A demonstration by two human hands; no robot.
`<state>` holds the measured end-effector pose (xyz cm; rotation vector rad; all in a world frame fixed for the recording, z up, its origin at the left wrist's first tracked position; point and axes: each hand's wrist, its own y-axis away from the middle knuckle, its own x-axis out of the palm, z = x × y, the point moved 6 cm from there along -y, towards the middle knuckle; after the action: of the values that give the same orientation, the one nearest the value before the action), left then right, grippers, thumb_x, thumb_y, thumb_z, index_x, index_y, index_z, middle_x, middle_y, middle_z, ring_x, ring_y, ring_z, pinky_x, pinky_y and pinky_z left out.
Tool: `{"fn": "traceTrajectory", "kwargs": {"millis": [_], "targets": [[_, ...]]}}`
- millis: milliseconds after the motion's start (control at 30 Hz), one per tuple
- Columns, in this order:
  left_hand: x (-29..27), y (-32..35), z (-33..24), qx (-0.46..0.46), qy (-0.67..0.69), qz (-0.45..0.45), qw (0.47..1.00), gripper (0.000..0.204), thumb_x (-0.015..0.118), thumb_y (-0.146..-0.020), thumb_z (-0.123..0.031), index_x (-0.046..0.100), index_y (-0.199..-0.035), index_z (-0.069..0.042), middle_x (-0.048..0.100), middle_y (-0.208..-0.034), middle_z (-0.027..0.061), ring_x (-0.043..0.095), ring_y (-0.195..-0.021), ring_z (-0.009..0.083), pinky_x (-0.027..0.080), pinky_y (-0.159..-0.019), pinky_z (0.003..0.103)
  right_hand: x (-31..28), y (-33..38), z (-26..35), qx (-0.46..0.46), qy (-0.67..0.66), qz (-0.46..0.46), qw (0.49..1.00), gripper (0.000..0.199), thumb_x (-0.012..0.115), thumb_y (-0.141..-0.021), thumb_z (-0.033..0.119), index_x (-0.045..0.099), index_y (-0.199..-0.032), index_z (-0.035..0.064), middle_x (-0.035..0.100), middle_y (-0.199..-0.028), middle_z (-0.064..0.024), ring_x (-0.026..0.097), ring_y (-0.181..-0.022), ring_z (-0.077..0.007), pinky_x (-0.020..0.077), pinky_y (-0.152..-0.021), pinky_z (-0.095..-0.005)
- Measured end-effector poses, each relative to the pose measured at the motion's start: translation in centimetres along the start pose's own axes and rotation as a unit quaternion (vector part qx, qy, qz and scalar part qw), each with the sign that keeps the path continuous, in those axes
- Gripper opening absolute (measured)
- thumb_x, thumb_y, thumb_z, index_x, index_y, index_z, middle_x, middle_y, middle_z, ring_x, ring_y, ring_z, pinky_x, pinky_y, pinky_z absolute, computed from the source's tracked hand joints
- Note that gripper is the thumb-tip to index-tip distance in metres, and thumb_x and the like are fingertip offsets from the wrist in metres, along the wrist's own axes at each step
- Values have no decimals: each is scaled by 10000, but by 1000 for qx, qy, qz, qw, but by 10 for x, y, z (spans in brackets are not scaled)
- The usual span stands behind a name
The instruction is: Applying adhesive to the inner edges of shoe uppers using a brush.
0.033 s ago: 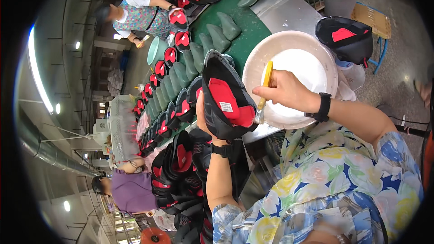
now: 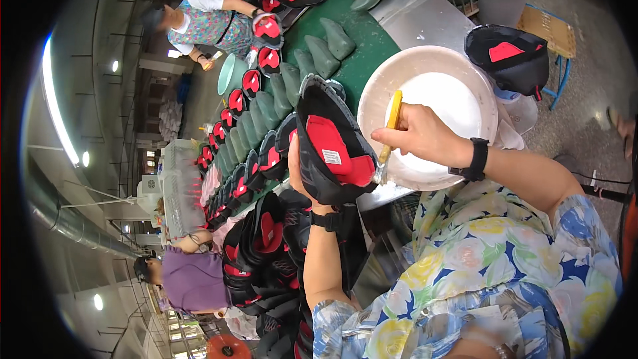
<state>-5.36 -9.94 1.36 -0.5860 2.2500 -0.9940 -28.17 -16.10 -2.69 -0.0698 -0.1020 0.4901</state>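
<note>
My left hand (image 2: pixel 297 169) is closed around the outside of a black shoe upper (image 2: pixel 314 103) with a red lining and a small white label inside. Most of those fingers are hidden behind the upper. My right hand (image 2: pixel 428 136) grips a brush (image 2: pixel 393 119) by its yellow handle. The bristles point down and meet the upper's edge at its lower right. Just behind my right hand stands a pale basin (image 2: pixel 377 80) holding white liquid (image 2: pixel 452 103).
Rows of green shoe lasts (image 2: pixel 323 56) and black-and-red uppers (image 2: pixel 269 159) line the green bench (image 2: pixel 372 43). One black upper (image 2: pixel 508 60) lies right of the basin. More uppers (image 2: pixel 266 233) are heaped beside my left forearm. Two co-workers (image 2: pixel 216 26) (image 2: pixel 196 279) are at the left.
The far co-worker's hand and the shoe upper in it have shifted slightly to the right. My hands, the brush and my shoe upper show no visible change.
</note>
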Motion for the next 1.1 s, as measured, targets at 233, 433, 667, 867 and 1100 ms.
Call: {"fn": "traceTrajectory", "kwargs": {"millis": [233,433,667,867,1100], "targets": [[-6,-1,20,-138,48,154,977,459,596,-887,-199,520,-1283,21,578,-1274,137,574,-1150,252,437,-1002,374,-40,-4,46,-201,71,-67,975,250,735,-830,234,625,-859,11,661,-747,-65,635,-684,-114,479,-604,-253],[31,44,10,-262,207,215,918,454,590,-892,-204,518,-1285,12,577,-1274,134,574,-1150,252,442,-997,376,-23,-9,70,-369,97,25,924,190,683,-863,189,593,-948,45,649,-870,-96,638,-760,-261,497,-708,-334],[43,58,-2,-272,221,197,916,449,584,-897,-210,515,-1287,2,577,-1275,131,574,-1150,253,448,-992,379,18,-16,83,-543,170,75,819,213,678,-841,211,561,-925,54,608,-843,-109,617,-826,-309,486,-772,-390],[36,57,7,-289,225,198,909,445,579,-902,-216,513,-1289,-7,576,-1275,129,575,-1150,253,454,-987,381,-7,-41,47,-278,243,126,921,236,640,-850,209,521,-859,5,607,-783,-180,607,-747,-374,467,-682,-425],[28,47,15,-301,240,210,899,440,572,-907,-222,510,-1292,-17,576,-1275,126,575,-1150,254,460,-982,383,-33,-17,44,-230,274,144,922,275,622,-856,263,538,-876,2,585,-703,-187,595,-706,-383,451,-643,-438]]}}
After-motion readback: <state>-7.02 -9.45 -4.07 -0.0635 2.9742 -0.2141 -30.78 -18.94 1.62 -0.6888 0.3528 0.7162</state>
